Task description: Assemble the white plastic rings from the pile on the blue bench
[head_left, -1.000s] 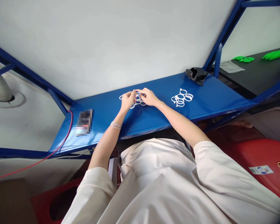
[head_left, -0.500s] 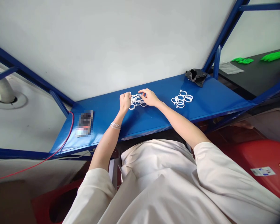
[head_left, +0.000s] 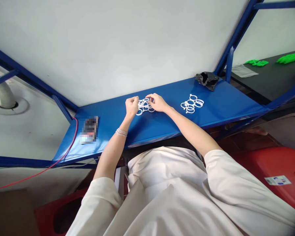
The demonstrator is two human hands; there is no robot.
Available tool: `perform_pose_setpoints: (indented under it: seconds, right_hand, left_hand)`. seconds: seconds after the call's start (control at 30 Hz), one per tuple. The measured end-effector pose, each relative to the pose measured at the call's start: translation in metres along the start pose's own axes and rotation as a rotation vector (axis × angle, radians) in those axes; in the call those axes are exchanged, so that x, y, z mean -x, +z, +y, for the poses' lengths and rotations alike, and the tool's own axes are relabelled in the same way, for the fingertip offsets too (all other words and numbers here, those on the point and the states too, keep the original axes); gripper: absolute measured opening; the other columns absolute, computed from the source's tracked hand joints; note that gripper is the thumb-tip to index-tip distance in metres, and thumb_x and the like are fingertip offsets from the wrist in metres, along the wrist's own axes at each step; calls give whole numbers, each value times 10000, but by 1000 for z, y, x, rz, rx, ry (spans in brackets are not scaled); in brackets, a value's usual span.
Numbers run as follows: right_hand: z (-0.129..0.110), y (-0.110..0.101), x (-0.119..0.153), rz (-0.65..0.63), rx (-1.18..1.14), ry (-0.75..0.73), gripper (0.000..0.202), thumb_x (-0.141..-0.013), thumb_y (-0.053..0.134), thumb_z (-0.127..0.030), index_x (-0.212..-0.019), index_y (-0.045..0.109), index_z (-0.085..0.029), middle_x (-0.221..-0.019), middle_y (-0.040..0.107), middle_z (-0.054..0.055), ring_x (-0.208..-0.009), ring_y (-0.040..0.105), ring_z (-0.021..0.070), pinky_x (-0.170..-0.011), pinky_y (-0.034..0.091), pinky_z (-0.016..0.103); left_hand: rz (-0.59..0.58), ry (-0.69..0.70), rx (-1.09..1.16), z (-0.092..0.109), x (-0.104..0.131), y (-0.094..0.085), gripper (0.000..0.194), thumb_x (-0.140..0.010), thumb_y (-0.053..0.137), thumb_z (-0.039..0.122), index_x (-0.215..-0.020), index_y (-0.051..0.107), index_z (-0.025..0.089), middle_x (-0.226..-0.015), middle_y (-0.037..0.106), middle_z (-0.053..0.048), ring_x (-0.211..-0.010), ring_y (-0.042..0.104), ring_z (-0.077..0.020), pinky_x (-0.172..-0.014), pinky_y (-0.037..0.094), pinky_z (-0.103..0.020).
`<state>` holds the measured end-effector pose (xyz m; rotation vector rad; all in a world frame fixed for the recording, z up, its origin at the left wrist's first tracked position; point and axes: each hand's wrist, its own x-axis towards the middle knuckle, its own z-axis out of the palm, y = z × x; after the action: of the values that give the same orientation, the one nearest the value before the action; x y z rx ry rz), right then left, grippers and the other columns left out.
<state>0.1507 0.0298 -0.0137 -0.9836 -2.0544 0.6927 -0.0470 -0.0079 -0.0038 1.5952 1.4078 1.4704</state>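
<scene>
White round plastic-looking rings (head_left: 143,105) lie between left hand (head_left: 132,106), fingers curled, and right hand (head_left: 157,102), fingers narrowly parted; whether either grips, cannot tell.

Both arms out toward far side, converging, elbows bent; left arm (head_left: 110,152) slants far-right, right arm (head_left: 191,127) far-left. Left hand (head_left: 132,105) curled fist-like, knuckles up. Right hand (head_left: 157,102) palm down, fingers bent leftward, pinch too small to tell. Hands near each other, apart, wrists roughly level
</scene>
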Motion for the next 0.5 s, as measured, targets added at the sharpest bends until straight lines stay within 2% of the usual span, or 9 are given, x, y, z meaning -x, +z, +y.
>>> perform_pose_setpoints:
  seconds: [0.1, 0.23, 0.33, 0.43, 0.5]
  right_hand:
    - [2, 1, -1, -2, -14, -13, 282, -1024, 696, -118, -1284, 800, -146, -1036, 709, 68, -891, 639, 222, -978, 543, 389]
    - [4, 1, -1, 2, -14, -16, 244, -1023, 703, -155, -1246, 801, -156, -1030, 701, 71, -899, 638, 232, -979, 542, 402]
    - [4, 1, 0, 8, 6, -9, 248, -1012, 710, -155, -1243, 798, -160, -1050, 709, 83, -919, 652, 240, -985, 550, 407]
    - [3, -2, -1, 25, 36, 10, 270, -999, 710, -136, -1251, 806, -150, -1064, 733, 95, -928, 673, 243, -995, 561, 409]
    - [3, -8, -2, 46, 58, 18, 267, -994, 708, -128, -1237, 819, -145, -1056, 757, 98, -928, 691, 245, -1003, 568, 409]
  left_hand:
    - [105, 17, -18, 4, 2, 1, 554, -965, 631, 385, -580, 260, 241, -584, 225, 33, -544, 236, -121, -522, 232, -305]
    - [102, 3, -45, 9, 5, 3, 511, -939, 597, 285, -565, 252, 239, -580, 219, 35, -545, 234, -118, -552, 223, -315]
    - [139, 8, -93, 12, 6, 2, 506, -962, 593, 259, -563, 283, 236, -570, 267, 39, -557, 271, -121, -588, 249, -324]
    - [156, 2, -212, 15, 6, 1, 468, -990, 636, 291, -576, 428, 225, -583, 403, 32, -609, 393, -139, -652, 334, -322]
    - [120, -21, -299, 15, 5, 1, 361, -978, 680, 307, -642, 579, 217, -640, 541, 13, -683, 506, -166, -726, 412, -323]
